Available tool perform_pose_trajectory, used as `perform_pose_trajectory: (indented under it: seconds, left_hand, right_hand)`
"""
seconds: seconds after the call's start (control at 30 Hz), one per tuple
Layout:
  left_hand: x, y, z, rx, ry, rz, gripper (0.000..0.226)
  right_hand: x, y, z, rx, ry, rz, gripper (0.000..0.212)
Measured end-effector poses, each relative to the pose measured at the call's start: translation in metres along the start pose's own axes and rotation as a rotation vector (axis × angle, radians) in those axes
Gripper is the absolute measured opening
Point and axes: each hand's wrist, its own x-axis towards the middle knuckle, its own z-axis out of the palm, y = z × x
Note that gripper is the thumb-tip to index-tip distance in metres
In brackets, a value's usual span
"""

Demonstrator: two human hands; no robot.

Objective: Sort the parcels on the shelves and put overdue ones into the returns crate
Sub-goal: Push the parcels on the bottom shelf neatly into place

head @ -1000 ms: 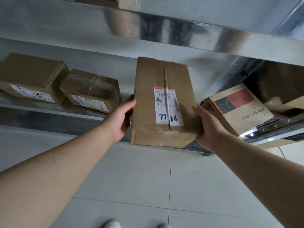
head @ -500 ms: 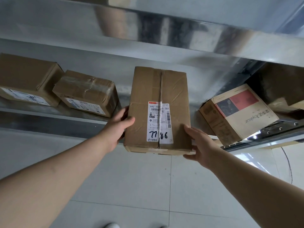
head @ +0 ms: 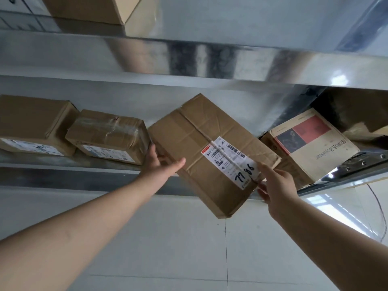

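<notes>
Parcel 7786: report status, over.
Both hands, left and right, gripping parcel, tilted, off the shelf. Returns crate not visible. Nothing obstructing.

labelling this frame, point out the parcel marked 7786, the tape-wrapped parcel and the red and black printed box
parcel marked 7786 [head: 197, 131]: head view, bare cardboard top face.
tape-wrapped parcel [head: 107, 131]: head view, taped top face.
red and black printed box [head: 327, 150]: head view, cream face by the lettering.

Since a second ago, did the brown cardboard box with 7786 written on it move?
Yes. The brown cardboard box marked 7786 has turned clockwise and now sits askew to the metal shelf edge, which it squarely faced before.
</notes>
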Motion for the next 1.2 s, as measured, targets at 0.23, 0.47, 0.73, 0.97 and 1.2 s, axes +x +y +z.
perform_pose_trajectory:
  seconds: [0.23, 0.47, 0.73, 0.97, 1.2]
  left_hand:
    - [0.051, 0.048, -0.028, 0.445, 0.282, 0.228, 0.09]
    - [0.052, 0.052, -0.024, 0.351, 0.149, 0.109, 0.042]
    - [0.029, 0.023, -0.037, 0.274, 0.335, 0.259, 0.044]
    - [0.031, 0.01, -0.039, 0.313, 0.437, 0.227, 0.038]
    - [0.035, -0.008, -0.043, 0.457, 0.371, 0.081, 0.025]
  right_hand:
    - [-0.007, -0.012, 0.003, 0.026, -0.04, 0.038, 0.018]
    - [0.005, -0.025, 0.0, 0.081, -0.09, -0.107, 0.03]
    - [-0.008, -0.048, -0.006, 0.167, -0.16, -0.406, 0.048]
    - [0.001, -0.046, 0.001, 0.096, -0.133, -0.606, 0.06]
    - [0.006, -0.038, 0.013, -0.129, -0.113, -0.715, 0.058]
